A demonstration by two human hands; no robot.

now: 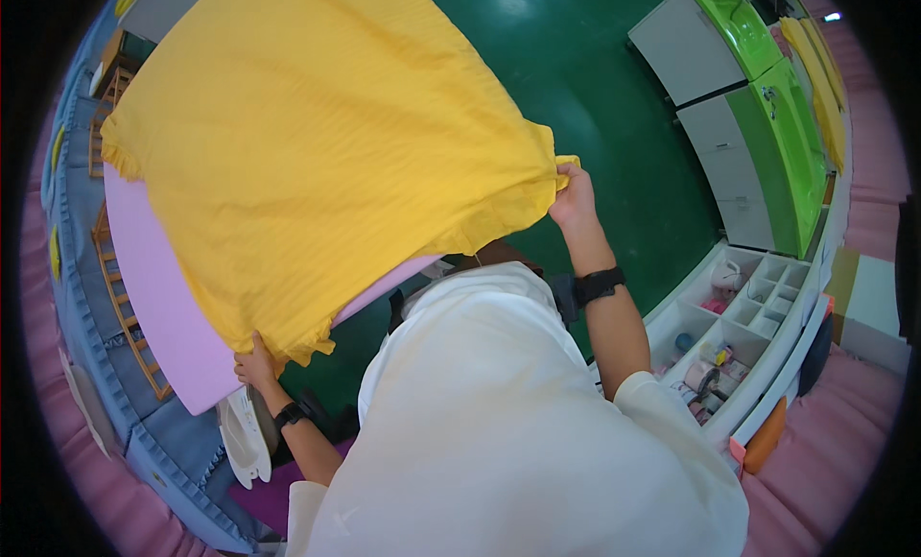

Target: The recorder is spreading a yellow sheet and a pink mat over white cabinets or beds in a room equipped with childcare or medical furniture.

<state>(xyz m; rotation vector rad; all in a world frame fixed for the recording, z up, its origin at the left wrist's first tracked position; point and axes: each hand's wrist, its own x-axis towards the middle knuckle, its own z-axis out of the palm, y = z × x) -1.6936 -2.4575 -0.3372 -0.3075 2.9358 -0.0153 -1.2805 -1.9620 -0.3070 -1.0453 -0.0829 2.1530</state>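
Observation:
A large yellow cloth (317, 125) with a ruffled edge lies spread over a pink tabletop (173, 288). Its near edge hangs past the table toward my body. My left hand (256, 367) pinches the cloth's near left corner beside the table's front edge. Off the table's right side, my right hand (574, 200) grips the near right corner, with a bit of fabric sticking up above the fingers. Between the two hands the ruffle droops a little. The pink top shows along the left side and in a strip at the front.
Green cabinets with sinks (787, 154) stand at the right, beyond the green floor (576, 77). A white compartment shelf (691, 327) holding small items is nearer on the right. Wooden rails (125, 308) and blue padding (173, 442) line the left. A white object (245, 437) sits below the table corner.

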